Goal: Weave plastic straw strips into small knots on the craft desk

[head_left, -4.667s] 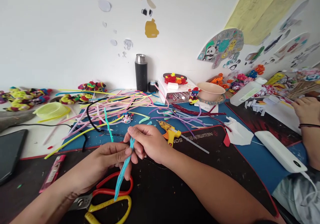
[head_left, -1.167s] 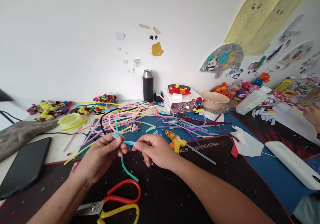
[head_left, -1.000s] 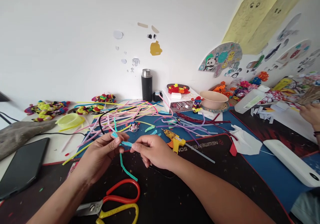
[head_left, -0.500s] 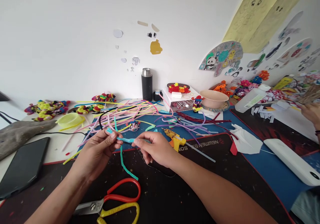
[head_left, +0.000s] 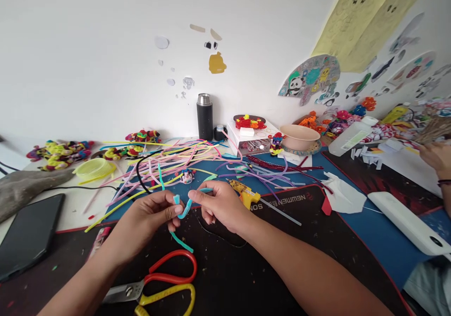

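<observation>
Between my two hands is a light-blue pipe cleaner point(head_left: 186, 211), bent into a U. My left hand point(head_left: 157, 215) pinches its left part between thumb and fingers. My right hand point(head_left: 220, 203) grips the other part between thumb and forefinger, and a length of it shows beyond the knuckles. A teal-green pipe cleaner point(head_left: 182, 242) sticks out below my left fingers, and a similar teal piece rises above them; whether they are joined is hidden. Scissors point(head_left: 171, 265) with one red and one yellow handle lie on the dark mat below my hands.
A yellow glue gun point(head_left: 246, 194) lies just beyond my right hand. Many loose pipe cleaners point(head_left: 172, 154) spread behind, near a black thermos point(head_left: 205, 118). A phone point(head_left: 31, 233) lies at left. Another person's hand point(head_left: 437, 158) is at far right, near a white power bank point(head_left: 405, 222).
The light-blue pipe cleaner was stretched nearly straight between my hands; now it is bent into a U. My left hand has moved right and slightly down, closer to my right hand.
</observation>
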`<action>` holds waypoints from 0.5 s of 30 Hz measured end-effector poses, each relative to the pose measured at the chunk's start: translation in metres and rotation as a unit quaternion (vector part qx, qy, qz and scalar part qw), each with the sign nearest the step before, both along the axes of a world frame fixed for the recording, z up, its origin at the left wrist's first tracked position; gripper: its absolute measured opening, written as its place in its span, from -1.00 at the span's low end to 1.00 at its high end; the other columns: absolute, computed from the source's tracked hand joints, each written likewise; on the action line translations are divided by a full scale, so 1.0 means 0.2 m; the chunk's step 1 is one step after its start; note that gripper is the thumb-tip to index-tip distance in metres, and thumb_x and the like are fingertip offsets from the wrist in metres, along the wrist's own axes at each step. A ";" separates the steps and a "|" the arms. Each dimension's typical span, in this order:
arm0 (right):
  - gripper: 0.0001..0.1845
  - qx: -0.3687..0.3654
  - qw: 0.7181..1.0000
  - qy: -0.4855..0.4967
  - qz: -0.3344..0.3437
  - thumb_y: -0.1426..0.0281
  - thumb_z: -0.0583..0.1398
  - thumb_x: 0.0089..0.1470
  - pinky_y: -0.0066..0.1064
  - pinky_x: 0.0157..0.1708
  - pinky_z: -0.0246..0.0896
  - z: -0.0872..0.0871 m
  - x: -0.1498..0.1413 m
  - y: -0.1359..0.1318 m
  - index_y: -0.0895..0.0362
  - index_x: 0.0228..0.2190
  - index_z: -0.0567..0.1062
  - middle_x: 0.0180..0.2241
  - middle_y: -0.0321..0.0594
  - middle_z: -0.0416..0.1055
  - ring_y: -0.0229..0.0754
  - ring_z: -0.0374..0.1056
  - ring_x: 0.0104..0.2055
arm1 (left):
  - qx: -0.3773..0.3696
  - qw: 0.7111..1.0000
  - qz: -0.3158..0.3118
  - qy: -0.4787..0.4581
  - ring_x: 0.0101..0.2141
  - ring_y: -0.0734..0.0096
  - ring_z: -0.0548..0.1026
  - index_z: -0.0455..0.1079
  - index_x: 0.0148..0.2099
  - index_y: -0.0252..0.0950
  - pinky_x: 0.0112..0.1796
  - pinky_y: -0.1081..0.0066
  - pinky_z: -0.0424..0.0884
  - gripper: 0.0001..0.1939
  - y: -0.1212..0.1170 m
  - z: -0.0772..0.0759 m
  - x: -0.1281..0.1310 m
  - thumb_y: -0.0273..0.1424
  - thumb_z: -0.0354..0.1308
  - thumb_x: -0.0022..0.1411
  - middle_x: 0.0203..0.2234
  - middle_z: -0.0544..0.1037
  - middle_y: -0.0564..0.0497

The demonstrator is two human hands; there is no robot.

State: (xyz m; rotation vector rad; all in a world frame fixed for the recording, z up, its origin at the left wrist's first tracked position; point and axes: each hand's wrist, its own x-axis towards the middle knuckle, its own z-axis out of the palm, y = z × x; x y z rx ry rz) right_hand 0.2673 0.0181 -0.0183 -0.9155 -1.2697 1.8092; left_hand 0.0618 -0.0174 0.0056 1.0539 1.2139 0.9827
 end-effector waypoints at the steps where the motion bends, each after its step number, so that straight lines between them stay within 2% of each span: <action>1: -0.39 0.006 1.000 -0.006 0.001 -0.15 0.53 0.00 -0.50 -0.70 0.06 0.00 0.00 0.00 0.06 -0.33 0.49 -0.76 -0.55 0.23 -0.31 0.17 -0.73 | -0.002 1.000 -0.017 0.012 -0.58 0.39 0.53 0.60 -0.46 -0.23 -0.50 0.46 0.48 -0.54 0.00 0.00 0.00 -0.12 0.76 -0.22 -0.64 0.62 0.07; 4: -0.42 0.020 0.999 -0.027 0.009 -0.12 0.52 0.05 -0.51 -0.69 0.06 0.01 0.00 -0.01 0.06 -0.34 0.49 -0.76 -0.51 0.29 -0.31 0.18 -0.73 | -0.014 0.998 -0.052 0.026 -0.59 0.40 0.50 0.61 -0.45 -0.24 -0.51 0.45 0.45 -0.58 -0.01 0.00 0.00 -0.15 0.73 -0.18 -0.65 0.61 0.07; 9: -0.42 0.038 0.997 -0.053 0.028 -0.12 0.51 0.08 -0.51 -0.66 0.09 0.00 0.01 -0.01 0.08 -0.36 0.49 -0.74 -0.48 0.35 -0.33 0.21 -0.72 | -0.059 0.995 -0.075 0.002 -0.59 0.43 0.47 0.67 -0.42 -0.27 -0.53 0.46 0.39 -0.60 -0.02 -0.03 -0.02 -0.21 0.74 -0.22 -0.63 0.58 0.07; 15: -0.39 0.048 0.997 -0.048 0.039 -0.12 0.52 0.07 -0.51 -0.64 0.11 -0.01 0.00 -0.01 0.11 -0.42 0.47 -0.65 -0.43 0.42 -0.35 0.27 -0.69 | -0.087 0.990 -0.114 0.002 -0.60 0.46 0.43 0.72 -0.41 -0.30 -0.52 0.49 0.35 -0.60 -0.02 -0.07 -0.03 -0.12 0.72 -0.13 -0.64 0.59 0.01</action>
